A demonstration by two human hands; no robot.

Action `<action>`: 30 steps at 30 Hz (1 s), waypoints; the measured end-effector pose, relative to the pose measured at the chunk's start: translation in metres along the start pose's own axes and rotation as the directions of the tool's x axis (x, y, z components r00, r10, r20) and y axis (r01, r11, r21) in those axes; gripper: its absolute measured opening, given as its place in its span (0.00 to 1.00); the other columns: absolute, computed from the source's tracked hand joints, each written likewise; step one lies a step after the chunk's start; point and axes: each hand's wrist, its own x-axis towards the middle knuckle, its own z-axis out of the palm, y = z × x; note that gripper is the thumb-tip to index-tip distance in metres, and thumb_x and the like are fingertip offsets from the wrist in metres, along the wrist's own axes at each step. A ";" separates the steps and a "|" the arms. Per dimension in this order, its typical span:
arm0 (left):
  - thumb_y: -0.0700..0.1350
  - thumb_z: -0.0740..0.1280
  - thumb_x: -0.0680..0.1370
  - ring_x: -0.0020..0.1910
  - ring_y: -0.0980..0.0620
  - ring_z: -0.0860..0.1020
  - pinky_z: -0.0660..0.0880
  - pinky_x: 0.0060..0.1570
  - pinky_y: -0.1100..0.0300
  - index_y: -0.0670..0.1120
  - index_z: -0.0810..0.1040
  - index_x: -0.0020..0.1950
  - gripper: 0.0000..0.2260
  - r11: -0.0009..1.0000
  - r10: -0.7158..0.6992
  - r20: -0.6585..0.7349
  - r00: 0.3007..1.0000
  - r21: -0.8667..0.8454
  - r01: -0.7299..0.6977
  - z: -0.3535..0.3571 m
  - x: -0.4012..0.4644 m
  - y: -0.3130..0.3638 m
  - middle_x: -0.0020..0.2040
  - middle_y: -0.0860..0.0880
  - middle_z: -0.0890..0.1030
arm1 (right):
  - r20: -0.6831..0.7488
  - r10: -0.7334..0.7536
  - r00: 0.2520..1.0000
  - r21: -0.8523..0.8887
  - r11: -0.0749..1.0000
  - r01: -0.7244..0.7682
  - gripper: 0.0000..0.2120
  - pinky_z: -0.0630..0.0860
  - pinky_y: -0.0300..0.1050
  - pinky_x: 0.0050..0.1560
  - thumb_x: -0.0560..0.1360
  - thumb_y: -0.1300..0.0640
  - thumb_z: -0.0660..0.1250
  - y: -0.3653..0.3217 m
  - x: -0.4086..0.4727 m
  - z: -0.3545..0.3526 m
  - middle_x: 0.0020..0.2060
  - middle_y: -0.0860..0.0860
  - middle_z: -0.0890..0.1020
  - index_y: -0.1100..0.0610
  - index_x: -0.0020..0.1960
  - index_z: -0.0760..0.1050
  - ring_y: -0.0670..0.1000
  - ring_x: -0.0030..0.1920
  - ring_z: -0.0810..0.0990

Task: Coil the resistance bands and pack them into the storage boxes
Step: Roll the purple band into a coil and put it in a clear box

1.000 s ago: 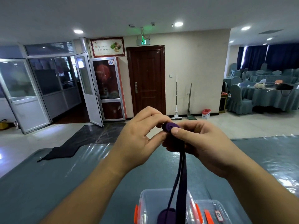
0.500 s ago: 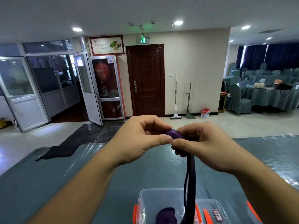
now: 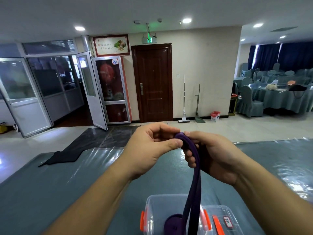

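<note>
I hold a purple resistance band up in front of me over the table. My left hand pinches its folded top end between thumb and fingers. My right hand grips the same end, its fingers curled round the band just below the fold. The rest of the band hangs straight down as a doubled strap into a clear storage box with orange latches. A coiled purple band lies inside that box.
A second clear box with orange latches stands right of the first. The table has a grey-blue cloth under clear plastic. A black cloth lies at its far left edge.
Both hands have dropped a little and turned. The band's top end has gone from a tight small roll to a folded loop, with my right fingers now wrapped round the strap.
</note>
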 end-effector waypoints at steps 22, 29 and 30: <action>0.43 0.75 0.75 0.50 0.56 0.84 0.78 0.52 0.65 0.47 0.87 0.54 0.08 0.995 0.000 0.063 0.998 0.102 -0.006 -0.009 0.004 -0.004 0.48 0.50 0.88 | 0.077 -0.148 0.986 0.004 0.989 0.149 0.12 0.76 0.45 0.44 0.76 0.53 0.70 0.018 0.001 -0.012 0.34 0.54 0.79 0.62 0.49 0.83 0.50 0.37 0.77; 0.49 0.71 0.72 0.40 0.58 0.80 0.73 0.49 0.63 0.45 0.85 0.54 0.13 0.920 -0.085 -0.006 0.996 -0.384 0.076 0.027 -0.001 -0.022 0.43 0.48 0.85 | 0.129 -0.104 0.986 0.211 0.975 0.075 0.18 0.68 0.48 0.44 0.80 0.45 0.62 0.028 0.003 0.008 0.35 0.52 0.75 0.55 0.44 0.85 0.50 0.36 0.72; 0.51 0.71 0.72 0.42 0.58 0.79 0.69 0.52 0.58 0.47 0.85 0.55 0.15 0.913 -0.111 -0.007 0.994 -0.395 0.100 0.031 -0.001 -0.026 0.46 0.48 0.85 | 0.126 -0.107 0.986 0.235 0.969 0.075 0.18 0.68 0.47 0.44 0.80 0.45 0.62 0.028 0.003 0.009 0.35 0.52 0.75 0.55 0.41 0.84 0.50 0.35 0.72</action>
